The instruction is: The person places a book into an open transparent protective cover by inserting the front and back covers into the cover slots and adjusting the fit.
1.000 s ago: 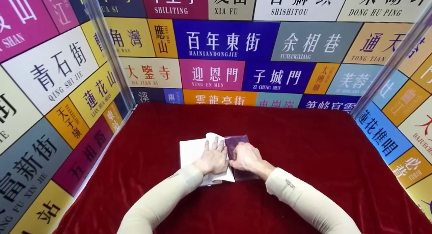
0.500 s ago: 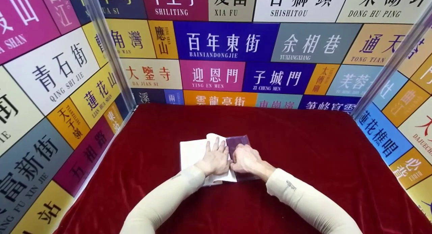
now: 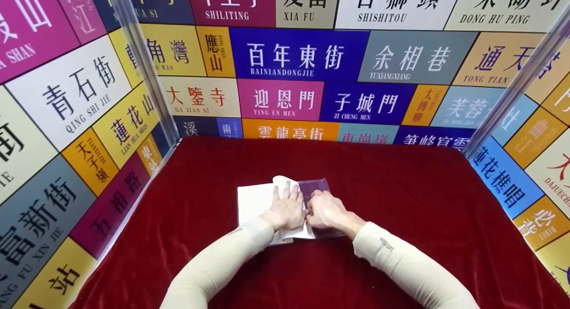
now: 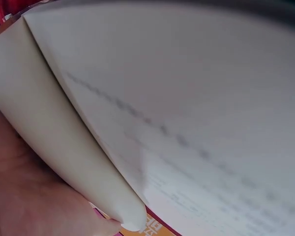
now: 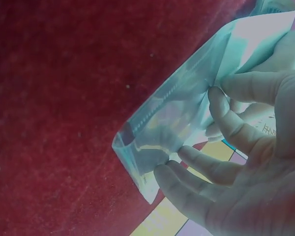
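A white open book (image 3: 251, 202) lies on the red cloth in the middle of the head view. My left hand (image 3: 287, 206) rests flat on its right page with straight fingers. In the left wrist view the book (image 4: 187, 98) fills the frame, with my palm (image 4: 24, 196) under its lower left. Next to it, my right hand (image 3: 324, 209) grips a clear zip bag (image 3: 314, 185) that lies against the book's right edge. In the right wrist view my fingers (image 5: 236, 128) curl round and pinch the bag (image 5: 172, 123) at its side.
The red velvet cloth (image 3: 401, 202) covers the whole table. Walls of coloured sign panels (image 3: 298, 55) close it in at the back, left and right, with metal corner posts (image 3: 142, 64). Bare cloth lies around the book on every side.
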A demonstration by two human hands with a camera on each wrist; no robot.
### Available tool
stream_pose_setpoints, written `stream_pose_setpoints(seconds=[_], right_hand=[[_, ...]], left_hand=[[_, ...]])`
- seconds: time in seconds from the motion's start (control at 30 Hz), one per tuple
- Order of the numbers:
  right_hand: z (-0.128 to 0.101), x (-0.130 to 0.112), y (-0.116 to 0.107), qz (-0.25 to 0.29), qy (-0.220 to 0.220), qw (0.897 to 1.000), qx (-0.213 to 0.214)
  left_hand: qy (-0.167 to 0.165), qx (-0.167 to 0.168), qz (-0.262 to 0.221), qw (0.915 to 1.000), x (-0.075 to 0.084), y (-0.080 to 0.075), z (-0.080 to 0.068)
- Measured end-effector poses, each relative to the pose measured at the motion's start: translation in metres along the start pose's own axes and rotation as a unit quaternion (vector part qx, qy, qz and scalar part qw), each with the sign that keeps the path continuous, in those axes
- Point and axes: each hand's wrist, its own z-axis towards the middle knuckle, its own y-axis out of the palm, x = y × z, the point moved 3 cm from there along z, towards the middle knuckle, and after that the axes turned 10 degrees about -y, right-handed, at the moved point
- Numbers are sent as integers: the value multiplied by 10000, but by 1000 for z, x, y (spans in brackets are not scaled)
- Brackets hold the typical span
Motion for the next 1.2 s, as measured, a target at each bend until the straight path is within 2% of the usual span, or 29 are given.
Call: stream_pose_setpoints(seconds=[0.37,0.6,0.7,0.87,1.0,1.1,1.2], right_hand=[[-4,1,-1,200,-11,9994,-279],[-7,3,3,163,-4,9995,-258],[-7,4,2,144,26,9997,-204],[-8,3,1,161,104,9996,-214],[-7,3,1,227,113,9993,-257],[-7,2,1,278,32,9993,-232],[-7,2,1,363,-99,9991,-185]], left_hand=[[-124,-306,381,9987,5,6,3],[-123,-383,285,9988,8,9,5],[-103,-396,96,9991,10,9,7],[-125,-370,-533,9978,11,4,11],[14,-188,-894,9958,10,-2,11],[210,-9,-1096,9938,3,-7,9],[322,142,-1445,9889,-13,-13,5]])
